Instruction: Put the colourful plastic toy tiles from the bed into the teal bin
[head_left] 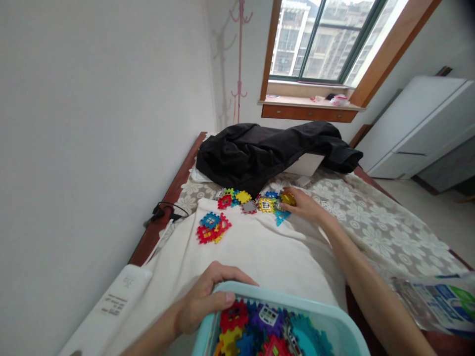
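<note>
as the left hand (202, 301) grips the bin (334, 321), the right hand (306, 205) touches a far-off yellow piece (288, 199).

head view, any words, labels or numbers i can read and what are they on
None can be read.
White flat box at the bed's near left: dark printed lines and a small mark, too blurred to read.
Clear plastic bag at the right edge: blue and green print, too blurred to read.
Colourful toy tiles on the bed: window patterns only, no lettering visible.
</note>
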`<action>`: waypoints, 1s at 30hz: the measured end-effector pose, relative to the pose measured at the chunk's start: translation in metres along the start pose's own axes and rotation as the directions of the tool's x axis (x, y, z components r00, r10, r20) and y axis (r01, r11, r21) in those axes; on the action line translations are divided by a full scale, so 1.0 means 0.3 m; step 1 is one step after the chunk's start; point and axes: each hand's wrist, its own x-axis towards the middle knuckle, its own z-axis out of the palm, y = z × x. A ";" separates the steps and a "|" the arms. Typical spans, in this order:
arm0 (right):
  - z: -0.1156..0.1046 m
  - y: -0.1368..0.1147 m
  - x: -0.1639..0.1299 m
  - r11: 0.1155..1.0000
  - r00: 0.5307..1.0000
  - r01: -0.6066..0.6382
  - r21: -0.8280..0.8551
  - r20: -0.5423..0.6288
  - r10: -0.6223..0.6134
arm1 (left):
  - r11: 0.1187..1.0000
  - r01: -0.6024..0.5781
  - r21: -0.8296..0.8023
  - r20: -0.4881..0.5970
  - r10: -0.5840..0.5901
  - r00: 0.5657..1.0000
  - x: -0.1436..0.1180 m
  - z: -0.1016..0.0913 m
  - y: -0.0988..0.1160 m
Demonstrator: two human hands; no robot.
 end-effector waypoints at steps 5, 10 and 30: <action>0.001 0.020 -0.002 0.999 0.999 -0.021 0.036 -0.026 0.022 | 1.000 0.018 0.018 -0.026 -0.018 1.000 -0.002 -0.003 -0.006; -0.004 0.032 -0.001 0.993 0.995 -0.084 0.082 -0.055 0.089 | 0.998 0.054 0.034 -0.036 -0.052 0.998 -0.006 0.002 0.008; -0.027 0.064 -0.012 0.993 0.996 -0.084 0.084 -0.023 0.086 | 0.996 0.032 0.088 -0.026 -0.030 0.999 -0.005 -0.014 -0.013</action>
